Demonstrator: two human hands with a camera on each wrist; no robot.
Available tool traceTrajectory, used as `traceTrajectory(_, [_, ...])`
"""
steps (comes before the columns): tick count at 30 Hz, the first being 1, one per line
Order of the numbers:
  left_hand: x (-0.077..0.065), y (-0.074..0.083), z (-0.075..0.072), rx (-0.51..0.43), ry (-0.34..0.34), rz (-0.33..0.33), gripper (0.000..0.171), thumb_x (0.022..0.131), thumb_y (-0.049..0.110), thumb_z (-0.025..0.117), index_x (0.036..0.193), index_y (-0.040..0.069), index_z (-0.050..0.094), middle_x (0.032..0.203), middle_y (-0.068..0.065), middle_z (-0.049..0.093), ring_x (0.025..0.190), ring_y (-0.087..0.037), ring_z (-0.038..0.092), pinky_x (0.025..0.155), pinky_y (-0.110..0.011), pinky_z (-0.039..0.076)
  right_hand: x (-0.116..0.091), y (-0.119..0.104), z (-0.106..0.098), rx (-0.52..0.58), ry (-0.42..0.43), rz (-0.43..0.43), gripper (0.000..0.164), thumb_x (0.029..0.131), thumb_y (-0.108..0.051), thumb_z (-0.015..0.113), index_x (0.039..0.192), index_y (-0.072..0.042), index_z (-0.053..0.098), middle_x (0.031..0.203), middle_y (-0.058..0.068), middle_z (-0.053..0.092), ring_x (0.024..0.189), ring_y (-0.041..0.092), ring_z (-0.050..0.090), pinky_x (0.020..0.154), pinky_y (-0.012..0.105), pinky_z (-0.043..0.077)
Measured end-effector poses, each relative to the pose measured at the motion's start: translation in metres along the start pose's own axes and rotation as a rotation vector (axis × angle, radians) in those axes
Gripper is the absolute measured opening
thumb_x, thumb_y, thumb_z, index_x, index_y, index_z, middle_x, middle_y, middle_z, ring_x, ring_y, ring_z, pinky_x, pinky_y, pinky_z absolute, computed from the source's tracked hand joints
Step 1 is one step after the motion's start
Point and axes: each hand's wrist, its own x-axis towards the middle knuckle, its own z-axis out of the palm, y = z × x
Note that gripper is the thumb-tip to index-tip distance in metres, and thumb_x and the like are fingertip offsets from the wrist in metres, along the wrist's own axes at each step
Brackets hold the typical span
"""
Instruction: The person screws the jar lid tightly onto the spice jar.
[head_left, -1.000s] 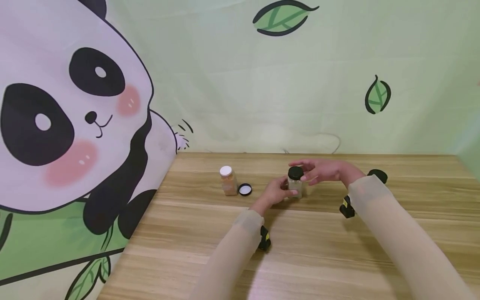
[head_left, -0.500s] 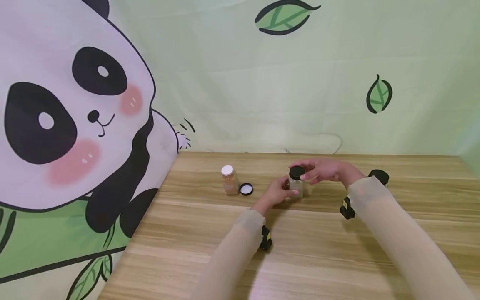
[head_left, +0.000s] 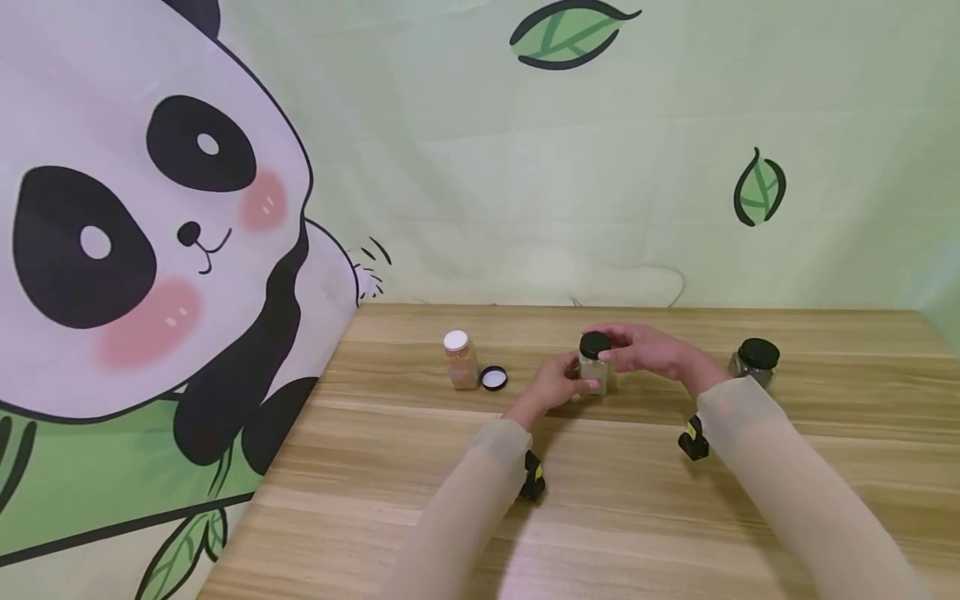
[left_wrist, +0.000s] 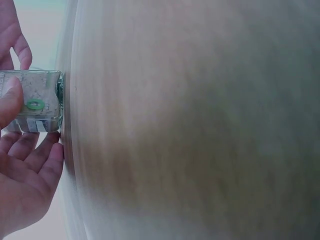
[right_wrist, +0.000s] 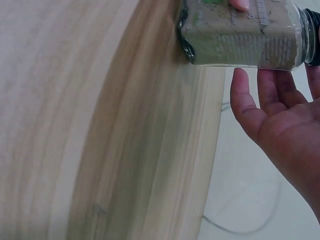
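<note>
Spanning the lower frame of the head view, a wood-grain table (head_left: 637,517) meets a pale green backdrop (head_left: 465,167) with a panda (head_left: 161,208) at the left. Right of centre, a glass jar (head_left: 593,382) stands upright between the hands: the left hand (head_left: 553,382) grips its body, the right hand (head_left: 648,349) holds its black lid (head_left: 596,343). The left-wrist view shows the jar at the left edge, between thumb and fingers. The right-wrist view shows it at upper right, above the right hand's fingers.

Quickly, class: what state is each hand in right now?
Left hand: closed, holding the clear jar.
Right hand: closed, holding that jar's black lid.
</note>
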Motion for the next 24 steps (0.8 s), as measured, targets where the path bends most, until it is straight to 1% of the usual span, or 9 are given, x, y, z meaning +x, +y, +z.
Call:
traceTrajectory(4, [0.001,0.001,0.0,-0.007,0.004,-0.003,0.063,0.095,0.015,0.073,0.152,0.007,0.048,0.148,-0.016,0.06,0.139,-0.032,0.057,0.114,-0.042,0.048,0.0,0.001,0.002,0.024,0.022,-0.01,0.061,0.104,-0.014,0.056,0.159,-0.003,0.031,0.16,0.029,0.037,0.146,0.045,0.038,0.117,0.061,0.04])
traceTrajectory(11, [0.002,0.001,0.0,-0.001,0.001,-0.018,0.064,0.096,0.017,0.073,0.153,0.008,0.047,0.149,-0.016,0.059,0.14,-0.032,0.056,0.115,-0.042,0.047,0.001,0.004,0.006,0.042,0.054,-0.028,0.059,0.105,-0.013,0.055,0.158,0.0,0.031,0.158,0.031,0.038,0.144,0.045,0.041,0.116,0.06,0.041])
traceTrajectory(14, [0.002,0.001,0.001,-0.004,0.008,-0.023,0.063,0.096,0.017,0.073,0.153,0.008,0.048,0.148,-0.016,0.06,0.139,-0.032,0.056,0.115,-0.043,0.047,0.0,0.004,0.008,0.042,0.074,-0.036,0.059,0.105,-0.014,0.056,0.157,0.0,0.033,0.156,0.031,0.039,0.141,0.041,0.044,0.114,0.055,0.045])
traceTrajectory(16, [0.003,0.0,0.001,-0.009,0.008,-0.022,0.063,0.096,0.017,0.073,0.153,0.009,0.048,0.148,-0.016,0.06,0.139,-0.032,0.056,0.116,-0.043,0.046,-0.001,0.004,0.01,0.043,0.087,-0.039,0.059,0.105,-0.016,0.057,0.157,0.001,0.033,0.156,0.031,0.04,0.138,0.038,0.046,0.111,0.05,0.048])
traceTrajectory(19, [0.002,-0.001,0.001,-0.014,0.002,-0.017,0.064,0.095,0.017,0.074,0.153,0.009,0.048,0.148,-0.015,0.06,0.139,-0.031,0.056,0.116,-0.041,0.046,-0.001,0.005,0.013,0.046,0.117,-0.033,0.059,0.105,-0.017,0.058,0.156,0.001,0.035,0.155,0.031,0.041,0.136,0.035,0.047,0.108,0.046,0.049])
traceTrajectory(21, [0.002,0.0,0.001,-0.007,-0.005,-0.013,0.064,0.095,0.019,0.074,0.153,0.009,0.048,0.148,-0.015,0.06,0.139,-0.029,0.057,0.116,-0.039,0.046,-0.001,0.006,0.015,0.042,0.136,-0.037,0.059,0.105,-0.018,0.058,0.156,0.001,0.035,0.156,0.031,0.041,0.137,0.036,0.047,0.108,0.047,0.049])
traceTrajectory(22, [0.001,0.0,0.0,0.004,-0.005,-0.001,0.064,0.095,0.019,0.075,0.152,0.009,0.049,0.146,-0.014,0.062,0.137,-0.028,0.058,0.114,-0.037,0.048,-0.001,0.007,0.016,0.037,0.147,-0.037,0.059,0.105,-0.018,0.058,0.156,0.001,0.035,0.156,0.031,0.042,0.138,0.037,0.046,0.108,0.048,0.049])
traceTrajectory(24, [0.001,0.001,0.0,0.01,-0.008,0.001,0.064,0.095,0.02,0.075,0.152,0.009,0.049,0.146,-0.014,0.062,0.137,-0.028,0.059,0.114,-0.036,0.048,-0.001,0.008,0.018,0.029,0.17,-0.042,0.058,0.105,-0.019,0.058,0.156,0.001,0.036,0.155,0.031,0.043,0.139,0.038,0.046,0.109,0.051,0.049])
